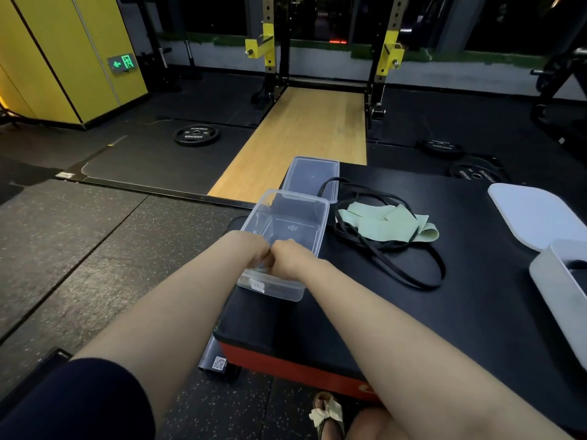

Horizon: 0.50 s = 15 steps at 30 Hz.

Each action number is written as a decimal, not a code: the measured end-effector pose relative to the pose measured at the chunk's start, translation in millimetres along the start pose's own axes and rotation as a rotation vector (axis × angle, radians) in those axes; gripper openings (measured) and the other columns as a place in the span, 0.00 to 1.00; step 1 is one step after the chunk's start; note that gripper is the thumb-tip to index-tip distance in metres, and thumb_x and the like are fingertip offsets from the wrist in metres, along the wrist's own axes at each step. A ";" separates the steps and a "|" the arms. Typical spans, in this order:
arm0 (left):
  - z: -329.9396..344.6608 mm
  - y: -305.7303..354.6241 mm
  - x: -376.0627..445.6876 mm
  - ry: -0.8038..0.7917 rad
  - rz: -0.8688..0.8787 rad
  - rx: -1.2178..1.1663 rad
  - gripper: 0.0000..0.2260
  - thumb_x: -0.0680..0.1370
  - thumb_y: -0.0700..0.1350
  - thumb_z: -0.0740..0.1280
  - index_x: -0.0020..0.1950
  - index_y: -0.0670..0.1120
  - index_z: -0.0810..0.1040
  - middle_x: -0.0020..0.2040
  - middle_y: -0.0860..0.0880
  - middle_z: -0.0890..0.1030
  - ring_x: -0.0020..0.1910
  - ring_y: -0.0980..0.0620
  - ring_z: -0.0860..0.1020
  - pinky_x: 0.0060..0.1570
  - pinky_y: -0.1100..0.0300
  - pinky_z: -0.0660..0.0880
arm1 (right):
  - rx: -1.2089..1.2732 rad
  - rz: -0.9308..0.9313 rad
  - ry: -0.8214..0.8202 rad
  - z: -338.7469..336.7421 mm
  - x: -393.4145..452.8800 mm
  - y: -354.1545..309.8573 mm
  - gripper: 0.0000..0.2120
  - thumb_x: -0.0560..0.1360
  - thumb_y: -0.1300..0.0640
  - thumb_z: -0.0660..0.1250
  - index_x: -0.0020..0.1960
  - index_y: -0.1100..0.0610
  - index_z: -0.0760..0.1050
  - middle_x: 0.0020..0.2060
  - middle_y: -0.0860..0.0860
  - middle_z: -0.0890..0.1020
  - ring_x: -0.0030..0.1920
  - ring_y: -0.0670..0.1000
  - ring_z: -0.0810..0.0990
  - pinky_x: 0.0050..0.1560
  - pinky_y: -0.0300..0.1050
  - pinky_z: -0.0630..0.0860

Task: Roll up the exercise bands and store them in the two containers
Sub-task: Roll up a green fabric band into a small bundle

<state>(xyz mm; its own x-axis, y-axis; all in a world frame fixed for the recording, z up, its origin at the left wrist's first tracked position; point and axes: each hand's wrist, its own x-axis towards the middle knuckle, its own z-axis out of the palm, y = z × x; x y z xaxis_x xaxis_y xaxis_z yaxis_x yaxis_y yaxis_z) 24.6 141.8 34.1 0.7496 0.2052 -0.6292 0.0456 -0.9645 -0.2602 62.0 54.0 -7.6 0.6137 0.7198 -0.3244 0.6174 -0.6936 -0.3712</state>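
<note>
Hands meeting inside a clear container at mid-frame.

Bench (413, 312) is filling the right of the frame; white container (562, 293) is sitting at its right edge, clear container (320, 223) at its left. Green band (381, 225) and black band (409, 274) are lying tangled between them. Left hand (254, 249) and right hand (290, 257) are curling, knuckles touching; any hold is hidden.

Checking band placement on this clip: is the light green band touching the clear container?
Apart. The head view shows a strip of black platform between the green band and the clear container; only the black band lies under the green one.
</note>
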 end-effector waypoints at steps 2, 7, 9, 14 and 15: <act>-1.8 1.5 2.3 -0.018 -0.021 0.027 0.15 0.77 0.34 0.58 0.63 0.42 0.73 0.58 0.43 0.76 0.47 0.44 0.72 0.48 0.55 0.70 | -0.054 -0.022 0.042 -2.2 -4.2 0.8 0.10 0.76 0.58 0.64 0.56 0.55 0.78 0.56 0.55 0.79 0.54 0.57 0.78 0.51 0.48 0.76; -7.8 3.3 13.0 -0.034 -0.051 0.022 0.18 0.77 0.34 0.61 0.67 0.43 0.70 0.65 0.46 0.74 0.58 0.45 0.75 0.51 0.56 0.71 | -0.105 -0.089 0.164 -14.5 -18.2 16.2 0.13 0.77 0.56 0.65 0.60 0.56 0.78 0.56 0.55 0.80 0.56 0.58 0.77 0.52 0.47 0.73; -14.0 4.5 16.9 0.028 -0.033 -0.017 0.18 0.77 0.34 0.62 0.67 0.42 0.71 0.65 0.44 0.75 0.55 0.46 0.75 0.50 0.57 0.70 | -0.010 -0.110 0.248 -19.8 -24.0 28.1 0.13 0.78 0.55 0.64 0.60 0.56 0.78 0.57 0.55 0.80 0.58 0.57 0.77 0.55 0.48 0.74; -32.9 16.8 30.3 0.336 0.025 -0.209 0.16 0.78 0.35 0.58 0.63 0.45 0.75 0.63 0.45 0.76 0.59 0.45 0.76 0.56 0.54 0.74 | 0.216 -0.076 0.493 -28.7 -39.8 71.2 0.12 0.77 0.57 0.65 0.58 0.58 0.79 0.55 0.53 0.80 0.56 0.53 0.76 0.56 0.43 0.71; -36.5 20.2 33.9 0.405 0.021 -0.270 0.15 0.78 0.35 0.58 0.60 0.47 0.76 0.61 0.45 0.77 0.57 0.44 0.77 0.53 0.54 0.75 | 0.240 -0.052 0.522 -29.4 -41.6 81.1 0.11 0.77 0.57 0.66 0.57 0.58 0.80 0.53 0.53 0.80 0.55 0.53 0.77 0.55 0.43 0.71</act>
<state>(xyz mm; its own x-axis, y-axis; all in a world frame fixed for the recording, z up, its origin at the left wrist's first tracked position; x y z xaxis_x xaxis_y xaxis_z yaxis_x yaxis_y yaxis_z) 75.0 123.2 34.2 0.9464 0.1561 -0.2829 0.1577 -0.9873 -0.0174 101.0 -32.9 1.3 0.7847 0.6016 0.1491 0.5616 -0.5884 -0.5817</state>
